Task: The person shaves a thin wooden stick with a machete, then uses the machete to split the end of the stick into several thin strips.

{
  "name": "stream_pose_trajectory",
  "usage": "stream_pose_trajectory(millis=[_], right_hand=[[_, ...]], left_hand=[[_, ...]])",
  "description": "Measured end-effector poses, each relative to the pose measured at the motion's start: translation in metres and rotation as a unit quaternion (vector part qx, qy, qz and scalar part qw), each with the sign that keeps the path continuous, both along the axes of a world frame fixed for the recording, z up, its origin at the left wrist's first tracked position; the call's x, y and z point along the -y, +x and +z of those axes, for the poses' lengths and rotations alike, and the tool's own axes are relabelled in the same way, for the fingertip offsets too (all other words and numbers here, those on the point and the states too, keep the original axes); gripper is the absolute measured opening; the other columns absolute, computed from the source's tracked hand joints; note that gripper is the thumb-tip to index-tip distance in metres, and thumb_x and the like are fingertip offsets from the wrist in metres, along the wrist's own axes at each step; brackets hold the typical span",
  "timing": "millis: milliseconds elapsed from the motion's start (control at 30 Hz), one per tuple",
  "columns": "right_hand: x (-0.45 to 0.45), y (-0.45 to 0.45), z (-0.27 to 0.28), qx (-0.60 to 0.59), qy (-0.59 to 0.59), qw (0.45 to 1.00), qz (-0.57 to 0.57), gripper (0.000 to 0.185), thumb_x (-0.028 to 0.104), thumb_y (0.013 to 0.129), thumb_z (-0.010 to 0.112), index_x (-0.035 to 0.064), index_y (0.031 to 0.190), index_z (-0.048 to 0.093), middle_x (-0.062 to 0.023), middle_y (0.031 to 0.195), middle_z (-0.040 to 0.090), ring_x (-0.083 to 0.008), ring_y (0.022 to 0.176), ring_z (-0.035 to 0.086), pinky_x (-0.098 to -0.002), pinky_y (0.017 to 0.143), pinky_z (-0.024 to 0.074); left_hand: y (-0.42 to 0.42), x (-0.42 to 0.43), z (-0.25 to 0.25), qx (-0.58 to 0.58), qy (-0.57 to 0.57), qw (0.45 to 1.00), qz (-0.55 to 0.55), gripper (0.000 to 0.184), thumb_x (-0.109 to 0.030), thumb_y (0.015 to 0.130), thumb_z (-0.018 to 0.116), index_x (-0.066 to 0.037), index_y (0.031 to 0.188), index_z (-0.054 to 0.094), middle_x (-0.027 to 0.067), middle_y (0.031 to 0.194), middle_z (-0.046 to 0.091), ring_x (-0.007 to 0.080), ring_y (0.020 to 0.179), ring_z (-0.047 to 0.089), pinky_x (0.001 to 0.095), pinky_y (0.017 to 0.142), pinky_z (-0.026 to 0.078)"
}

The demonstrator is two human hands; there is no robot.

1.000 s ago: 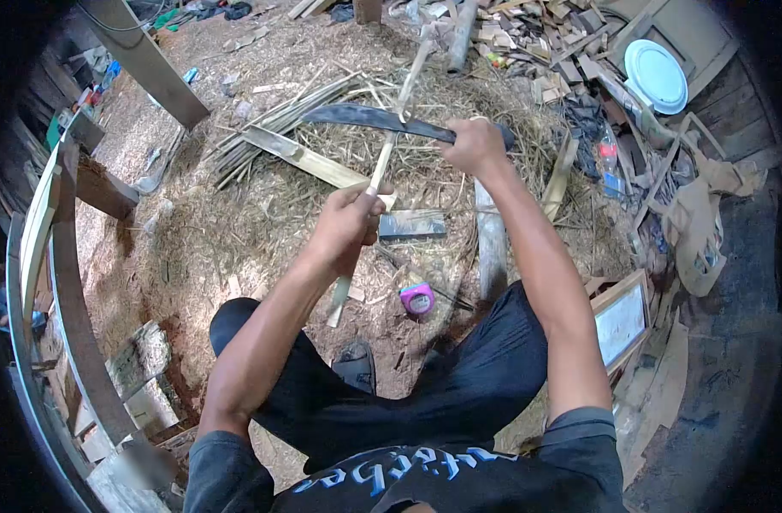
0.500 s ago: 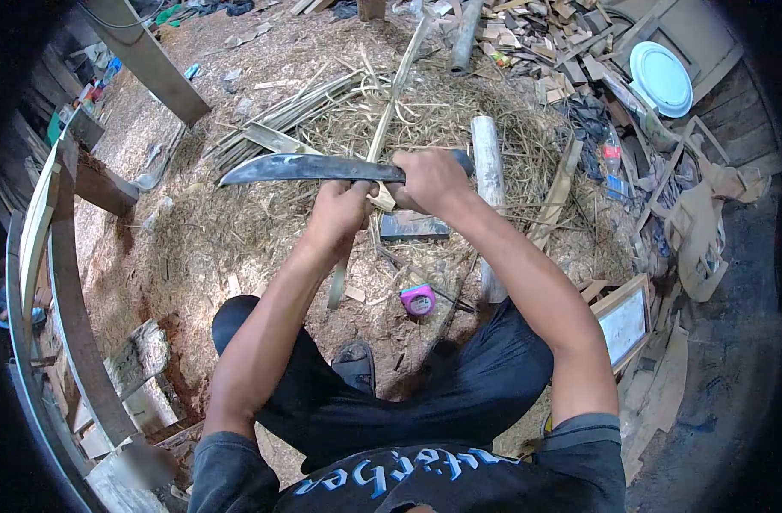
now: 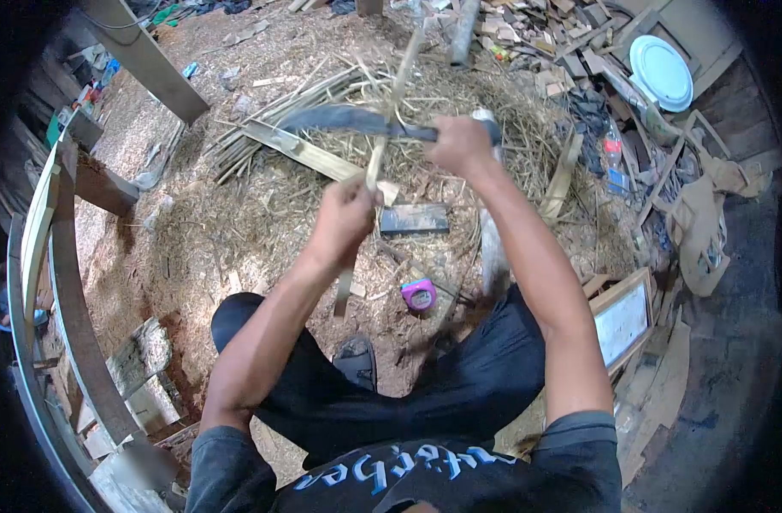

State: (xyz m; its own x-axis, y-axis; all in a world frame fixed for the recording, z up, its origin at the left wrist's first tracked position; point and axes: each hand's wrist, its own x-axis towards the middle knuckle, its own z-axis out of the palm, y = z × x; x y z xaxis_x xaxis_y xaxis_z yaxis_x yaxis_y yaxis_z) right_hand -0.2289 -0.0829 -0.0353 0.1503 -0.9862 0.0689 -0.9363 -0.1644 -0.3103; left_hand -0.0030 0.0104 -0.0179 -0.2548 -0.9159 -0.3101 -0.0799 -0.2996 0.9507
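Observation:
My right hand (image 3: 461, 144) is closed around the dark handle of a machete (image 3: 335, 120). Its broad blade points left and crosses a thin wooden strip (image 3: 401, 81); whether the edge touches the strip I cannot tell. My left hand (image 3: 346, 214) grips that strip near its lower part, and a short end sticks out below the fist. Just right of my left hand, a dark rectangular block (image 3: 415, 220) lies on the ground. Behind the blade a flat pale slat (image 3: 301, 154) rests on a bundle of split strips (image 3: 275, 114).
A pink tape measure (image 3: 419, 296) lies between my knees. A pale round log (image 3: 492, 248) lies by my right forearm among shavings (image 3: 519, 128). Curved boards (image 3: 74, 299) stand at left. A framed panel (image 3: 623, 321), a light-blue lid (image 3: 662, 73) and wood scraps (image 3: 549, 47) are at right.
The machete has moved up and away from my left hand, with my right hand shifting right and forward. My left hand has come slightly lower and still grips the strip.

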Motion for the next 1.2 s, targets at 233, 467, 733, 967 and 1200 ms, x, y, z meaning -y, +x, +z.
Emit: stream_pose_trajectory(millis=[233, 467, 733, 967, 1200], right_hand=[[-0.003, -0.004, 0.011, -0.020, 0.005, 1.000, -0.018, 0.026, 0.029, 0.083, 0.057, 0.0066, 0.071, 0.064, -0.0122, 0.064, 0.063, -0.0261, 0.067, 0.066, -0.0421, 0.066, 0.0542], [-0.037, 0.031, 0.031, 0.061, 0.058, 0.994, 0.074, 0.024, 0.027, 0.081, 0.060, 0.0060, 0.069, 0.064, -0.0147, 0.064, 0.064, -0.0291, 0.063, 0.066, -0.0409, 0.064, 0.0544], [-0.026, 0.032, 0.016, -0.039, -0.080, 0.990, 0.111, 0.022, 0.029, 0.081, 0.062, 0.0080, 0.077, 0.066, -0.0148, 0.070, 0.067, -0.0323, 0.066, 0.069, -0.0433, 0.062, 0.0556], [-0.008, 0.002, 0.026, -0.038, -0.019, 0.998, -0.046, 0.030, 0.035, 0.084, 0.062, 0.0063, 0.083, 0.069, -0.0131, 0.075, 0.068, -0.0260, 0.075, 0.068, -0.0426, 0.075, 0.0543], [-0.018, 0.011, 0.002, 0.113, 0.024, 0.993, 0.035, 0.033, 0.033, 0.077, 0.065, 0.0000, 0.071, 0.065, -0.0153, 0.058, 0.061, -0.0297, 0.057, 0.061, -0.0414, 0.062, 0.0515]], left_hand=[[0.004, 0.004, -0.010, -0.088, 0.051, 0.995, 0.008, 0.025, -0.013, 0.099, 0.050, 0.001, 0.118, 0.058, -0.0029, 0.079, 0.054, 0.0040, 0.052, 0.039, 0.0205, 0.047, 0.030], [0.002, 0.017, -0.002, -0.109, 0.019, 0.992, 0.054, 0.017, -0.015, 0.097, 0.053, -0.003, 0.089, 0.062, -0.0038, 0.058, 0.045, 0.0061, 0.048, 0.036, 0.0235, 0.046, 0.028], [0.005, 0.012, -0.001, -0.023, -0.022, 0.996, 0.081, 0.019, -0.017, 0.097, 0.056, 0.000, 0.091, 0.064, -0.0045, 0.062, 0.046, 0.0052, 0.051, 0.038, 0.0232, 0.047, 0.029], [0.002, 0.001, -0.008, -0.066, 0.003, 0.998, 0.026, 0.018, -0.014, 0.098, 0.053, 0.000, 0.104, 0.063, -0.0060, 0.064, 0.045, 0.0026, 0.049, 0.035, 0.0199, 0.045, 0.026], [0.007, 0.017, 0.000, -0.161, 0.083, 0.983, 0.036, 0.021, -0.017, 0.098, 0.049, -0.005, 0.113, 0.057, -0.0035, 0.079, 0.053, 0.0032, 0.051, 0.037, 0.0212, 0.045, 0.029]])
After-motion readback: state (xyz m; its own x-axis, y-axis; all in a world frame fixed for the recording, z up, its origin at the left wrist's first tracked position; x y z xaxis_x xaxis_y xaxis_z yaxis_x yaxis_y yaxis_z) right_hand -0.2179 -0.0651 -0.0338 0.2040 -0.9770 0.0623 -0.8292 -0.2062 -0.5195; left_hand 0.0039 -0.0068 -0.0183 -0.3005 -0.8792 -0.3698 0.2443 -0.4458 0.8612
